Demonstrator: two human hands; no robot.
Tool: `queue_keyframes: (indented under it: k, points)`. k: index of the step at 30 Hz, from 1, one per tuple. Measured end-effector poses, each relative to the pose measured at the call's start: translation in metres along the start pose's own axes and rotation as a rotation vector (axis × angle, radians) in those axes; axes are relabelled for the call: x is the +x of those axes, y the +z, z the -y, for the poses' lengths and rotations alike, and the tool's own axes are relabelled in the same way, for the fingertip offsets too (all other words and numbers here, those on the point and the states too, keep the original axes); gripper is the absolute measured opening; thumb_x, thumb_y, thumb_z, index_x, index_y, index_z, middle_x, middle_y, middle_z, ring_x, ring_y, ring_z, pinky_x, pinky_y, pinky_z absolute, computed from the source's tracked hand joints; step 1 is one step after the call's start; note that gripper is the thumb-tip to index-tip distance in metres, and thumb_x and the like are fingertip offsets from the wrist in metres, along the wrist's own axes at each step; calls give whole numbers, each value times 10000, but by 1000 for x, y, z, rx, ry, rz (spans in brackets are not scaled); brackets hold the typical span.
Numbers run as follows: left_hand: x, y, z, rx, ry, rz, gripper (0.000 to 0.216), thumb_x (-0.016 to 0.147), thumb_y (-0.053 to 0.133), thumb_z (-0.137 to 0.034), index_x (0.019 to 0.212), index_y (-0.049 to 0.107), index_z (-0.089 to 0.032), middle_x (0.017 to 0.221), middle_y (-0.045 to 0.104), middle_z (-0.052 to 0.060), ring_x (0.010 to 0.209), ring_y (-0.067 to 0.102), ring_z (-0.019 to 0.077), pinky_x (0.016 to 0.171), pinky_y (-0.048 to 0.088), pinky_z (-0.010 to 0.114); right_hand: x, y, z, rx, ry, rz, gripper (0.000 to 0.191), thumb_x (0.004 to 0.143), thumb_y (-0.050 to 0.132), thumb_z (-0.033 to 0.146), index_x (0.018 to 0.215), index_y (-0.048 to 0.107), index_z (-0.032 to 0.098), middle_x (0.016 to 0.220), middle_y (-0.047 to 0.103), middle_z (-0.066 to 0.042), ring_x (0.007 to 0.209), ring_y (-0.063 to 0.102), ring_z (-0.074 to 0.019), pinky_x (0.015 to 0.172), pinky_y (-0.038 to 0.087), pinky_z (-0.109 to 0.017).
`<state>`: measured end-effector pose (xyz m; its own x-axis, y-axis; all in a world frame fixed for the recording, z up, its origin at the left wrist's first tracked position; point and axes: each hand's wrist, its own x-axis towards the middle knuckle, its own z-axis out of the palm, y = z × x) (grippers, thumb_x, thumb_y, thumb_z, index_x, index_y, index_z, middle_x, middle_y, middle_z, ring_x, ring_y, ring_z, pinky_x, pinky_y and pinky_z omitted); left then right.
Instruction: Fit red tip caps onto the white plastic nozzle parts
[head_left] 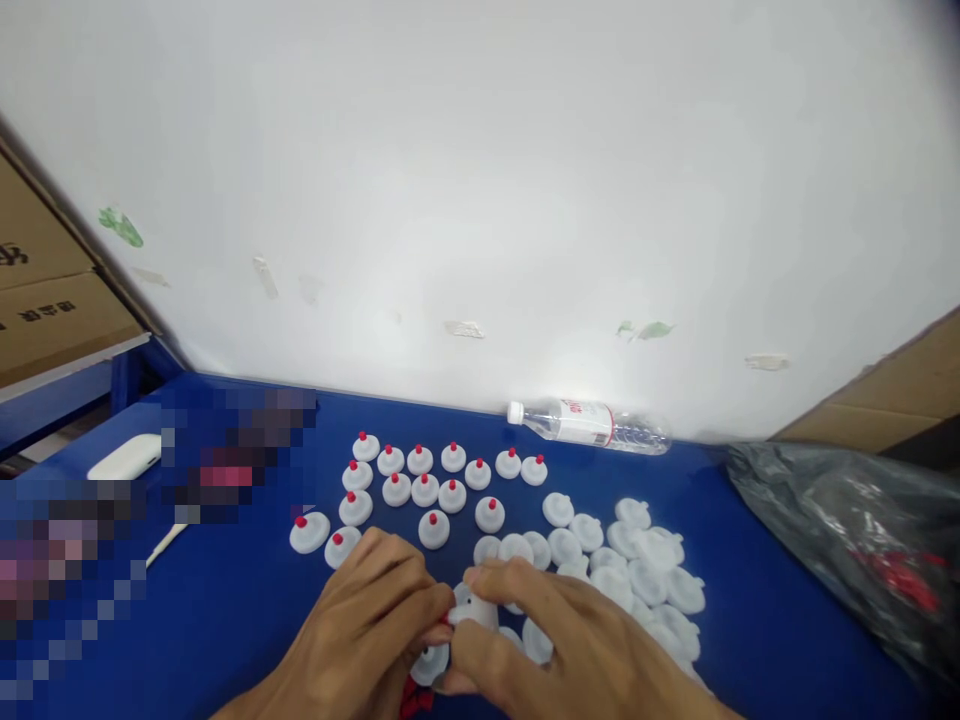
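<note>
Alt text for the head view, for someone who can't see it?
A left hand with a small red piece meets a right hand pinching a white plastic piece over a blue table. Beyond sit red-tipped white discs; plain white discs cluster at right, and a clear plastic bottle lies near the white wall.

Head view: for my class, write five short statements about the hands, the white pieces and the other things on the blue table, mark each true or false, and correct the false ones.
1. The right hand holds a white piece. True.
2. The plastic bottle stands upright. False: it lies on its side.
3. A dark plastic bag lies to the right of the bottle. True.
4. The plain white pieces all lie left of the red-tipped pieces. False: most lie to their right.
5. The bottle's cap is red. False: it is white.
</note>
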<state>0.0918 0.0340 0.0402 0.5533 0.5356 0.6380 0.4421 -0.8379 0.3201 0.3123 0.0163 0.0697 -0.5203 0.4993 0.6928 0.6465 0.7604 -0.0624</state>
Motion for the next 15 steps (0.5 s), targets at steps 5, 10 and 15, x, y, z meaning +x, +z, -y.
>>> queue_keyframes:
  k: [5,10,15]
  points:
    - [8,-13,10,147,22,68,211,1028,546,-96,1165,666,-202,944,713,31,925,586,208,842,480,396,12,-10,-22,-18,-82,65,213,1036,509,74,1146,667,165,1047,782,-74,984,769,-205,907,629,-333]
    - [15,-39,35,298,-85,158,196,1054,521,-146,1032,693,-238,968,706,25,1006,561,231,875,459,407,12,-18,-57,-30,137,194,77,1052,599,184,1110,644,208,1109,754,-48,1040,726,-238,877,598,-409]
    - [1,-42,52,381,-157,369,218,999,550,-128,1011,720,-263,1026,678,46,997,532,253,831,406,422,6,-14,-79,-39,332,318,36,1030,645,244,1034,681,238,1014,704,-41,904,685,-231,770,559,-401]
